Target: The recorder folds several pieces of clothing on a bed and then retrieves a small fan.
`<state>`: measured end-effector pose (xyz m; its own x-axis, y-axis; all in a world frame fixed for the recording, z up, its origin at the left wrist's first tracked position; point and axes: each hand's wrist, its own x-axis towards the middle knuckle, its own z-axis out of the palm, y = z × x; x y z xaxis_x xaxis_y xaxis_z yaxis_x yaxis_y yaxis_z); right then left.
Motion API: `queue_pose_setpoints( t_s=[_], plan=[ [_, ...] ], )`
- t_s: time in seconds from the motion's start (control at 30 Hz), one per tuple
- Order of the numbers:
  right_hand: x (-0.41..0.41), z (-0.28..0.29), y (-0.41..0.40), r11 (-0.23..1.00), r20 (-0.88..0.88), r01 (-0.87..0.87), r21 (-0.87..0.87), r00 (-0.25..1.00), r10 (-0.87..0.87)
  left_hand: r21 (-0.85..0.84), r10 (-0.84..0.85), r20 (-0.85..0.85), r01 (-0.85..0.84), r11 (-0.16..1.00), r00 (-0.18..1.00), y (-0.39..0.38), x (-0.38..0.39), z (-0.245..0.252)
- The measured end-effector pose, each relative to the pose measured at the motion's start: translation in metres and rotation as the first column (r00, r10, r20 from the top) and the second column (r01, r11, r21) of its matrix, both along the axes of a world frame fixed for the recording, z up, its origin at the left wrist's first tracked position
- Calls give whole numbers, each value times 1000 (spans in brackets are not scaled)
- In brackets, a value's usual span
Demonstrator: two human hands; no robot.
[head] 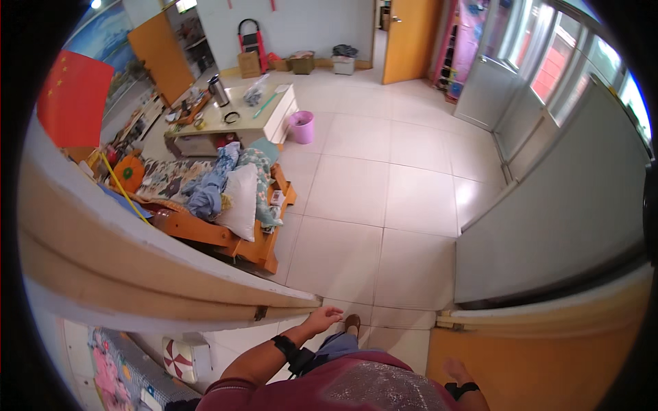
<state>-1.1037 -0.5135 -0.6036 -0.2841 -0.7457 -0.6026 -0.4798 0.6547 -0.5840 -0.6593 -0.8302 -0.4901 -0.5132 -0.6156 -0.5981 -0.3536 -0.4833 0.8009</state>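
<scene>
My left hand [323,319] hangs beside the door frame [257,311] on the left, its fingers slightly apart and nothing in them. A black band circles that wrist. Low on the right, my right hand [455,369] is in front of an orange wooden door [519,365]; it is small and blurred, so its fingers do not show clearly. It also has a black wristband. One brown shoe [352,322] shows at the doorway on the tiled floor [342,257].
At the left stands a wooden sofa [195,231] with a white pillow [241,203] and clothes. Beyond it are a low table [247,115] and a pink bin [302,127]. A large grey panel [545,205] borders the right side. Behind left is a bed [139,359].
</scene>
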Motion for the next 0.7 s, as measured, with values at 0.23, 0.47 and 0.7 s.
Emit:
queue_pose_setpoints(
  t_s=[0.23,0.47,0.7],
  plan=[
    [-39,55,-153,1000,-39,-13,-8,999,13,-21,111,4,-110,994,994,-70,-56,26],
    [-139,42,-280,928,-75,-344,143,931,356,41,329,74,-332,942,941,-114,-73,0],
    [-235,57,-449,941,-81,-339,1,938,338,-140,698,331,-698,702,635,-112,-66,-83]
  ],
)
